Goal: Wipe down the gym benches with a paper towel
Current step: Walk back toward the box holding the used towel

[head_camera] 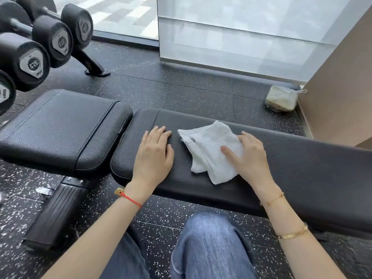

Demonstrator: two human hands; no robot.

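Observation:
A black padded gym bench lies across the view, with a long back pad (302, 158) and a shorter seat pad (60, 129) to its left. A folded white paper towel (209, 150) lies flat on the long pad. My right hand (248, 156) presses on the towel's right part with the thumb and fingers spread over it. My left hand (154, 156) rests flat on the bare pad just left of the towel, fingers straight, holding nothing.
A rack of black dumbbells (34, 61) stands at the upper left, its foot (94, 67) on the speckled rubber floor. A plastic bag (281, 98) sits by the wall at the right. Frosted glass panels (241, 37) stand behind the bench. My knees (209, 244) are below it.

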